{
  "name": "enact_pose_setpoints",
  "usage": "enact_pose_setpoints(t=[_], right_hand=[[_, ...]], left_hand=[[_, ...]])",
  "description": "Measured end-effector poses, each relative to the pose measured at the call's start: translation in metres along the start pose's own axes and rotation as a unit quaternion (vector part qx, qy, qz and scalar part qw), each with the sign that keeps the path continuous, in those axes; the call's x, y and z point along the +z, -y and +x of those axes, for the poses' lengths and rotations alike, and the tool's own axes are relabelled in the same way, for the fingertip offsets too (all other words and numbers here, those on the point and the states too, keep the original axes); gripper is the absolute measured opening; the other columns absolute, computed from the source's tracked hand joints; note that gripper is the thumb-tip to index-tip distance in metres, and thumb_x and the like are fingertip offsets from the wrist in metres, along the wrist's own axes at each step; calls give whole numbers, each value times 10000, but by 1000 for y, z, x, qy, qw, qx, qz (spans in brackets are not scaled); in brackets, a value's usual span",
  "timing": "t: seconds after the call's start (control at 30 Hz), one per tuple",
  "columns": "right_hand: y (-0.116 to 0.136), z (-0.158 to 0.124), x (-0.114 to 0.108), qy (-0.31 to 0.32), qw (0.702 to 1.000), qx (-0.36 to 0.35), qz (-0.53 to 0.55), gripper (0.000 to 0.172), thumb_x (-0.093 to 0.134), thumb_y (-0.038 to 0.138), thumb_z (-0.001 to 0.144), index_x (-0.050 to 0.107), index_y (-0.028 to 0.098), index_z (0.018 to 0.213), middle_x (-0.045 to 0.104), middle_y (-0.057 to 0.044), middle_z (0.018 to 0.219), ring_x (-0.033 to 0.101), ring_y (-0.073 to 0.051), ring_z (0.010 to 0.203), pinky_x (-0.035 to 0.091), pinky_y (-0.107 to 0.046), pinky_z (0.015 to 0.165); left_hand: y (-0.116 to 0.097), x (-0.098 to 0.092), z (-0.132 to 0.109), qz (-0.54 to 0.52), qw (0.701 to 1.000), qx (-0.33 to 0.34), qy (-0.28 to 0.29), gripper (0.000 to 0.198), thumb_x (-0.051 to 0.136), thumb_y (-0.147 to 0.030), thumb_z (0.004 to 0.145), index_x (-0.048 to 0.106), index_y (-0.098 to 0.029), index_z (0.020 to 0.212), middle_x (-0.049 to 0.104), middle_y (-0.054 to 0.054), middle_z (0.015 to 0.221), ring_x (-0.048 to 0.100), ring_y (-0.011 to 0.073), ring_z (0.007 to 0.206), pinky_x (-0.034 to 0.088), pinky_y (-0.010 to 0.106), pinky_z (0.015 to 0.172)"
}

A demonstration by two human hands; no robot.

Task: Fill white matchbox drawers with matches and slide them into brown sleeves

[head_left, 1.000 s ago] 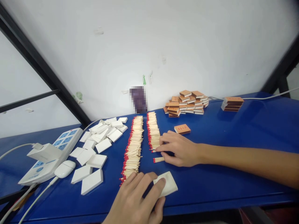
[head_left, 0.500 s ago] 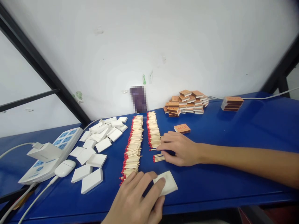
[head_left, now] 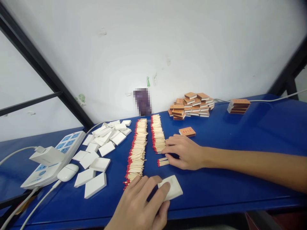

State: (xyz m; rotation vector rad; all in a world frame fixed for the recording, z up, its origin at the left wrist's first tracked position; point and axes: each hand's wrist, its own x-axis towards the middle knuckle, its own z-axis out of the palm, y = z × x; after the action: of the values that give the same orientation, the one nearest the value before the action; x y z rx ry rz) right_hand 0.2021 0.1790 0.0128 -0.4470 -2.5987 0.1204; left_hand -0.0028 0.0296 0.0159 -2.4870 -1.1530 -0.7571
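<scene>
Lying crosswise on the blue desk (head_left: pixel 216 188), the small match group (head_left: pixel 162 162) is pointing its red heads left, bare ends toward the right hand (head_left: pixel 184 153). That hand is sitting nearest, just right of the group, thumb and forefinger narrowed; can't say whether they are gripping a match. Shorter match row (head_left: pixel 158 134) is running away beyond the group, longer match row (head_left: pixel 137 150) left of it. Nearer the wearer than the group, left hand (head_left: pixel 141 203) is resting, fingers apart, forefinger touching the white tray (head_left: pixel 175 189); pinch unclear.
</scene>
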Motion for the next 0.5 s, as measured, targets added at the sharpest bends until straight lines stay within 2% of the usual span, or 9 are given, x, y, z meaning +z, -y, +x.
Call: enact_pose_setpoints(t=[0.23,0.43,0.5], right_hand=[[0,1,1,16,1000,9,13,244,483,199,939,722,151,924,635,-45,790,529,-162,710,348,-315,705],[0,1,1,13,1000,-15,11,266,479,195,939,685,158,775,611,-32,719,499,-152,665,342,-314,690],[0,1,1,1,1000,-18,12,262,479,194,935,689,156,783,608,-29,712,489,-149,647,336,-313,679]], left_hand=[[1,0,-1,5,1000,6,-4,247,503,-132,925,648,-194,1115,728,61,987,696,205,777,606,368,724],[1,0,2,1,1000,7,-7,239,508,-139,919,641,-195,1109,726,61,985,694,202,767,602,354,699],[1,0,2,0,1000,7,-6,238,509,-143,922,641,-196,1112,726,60,985,693,207,765,602,361,698]])
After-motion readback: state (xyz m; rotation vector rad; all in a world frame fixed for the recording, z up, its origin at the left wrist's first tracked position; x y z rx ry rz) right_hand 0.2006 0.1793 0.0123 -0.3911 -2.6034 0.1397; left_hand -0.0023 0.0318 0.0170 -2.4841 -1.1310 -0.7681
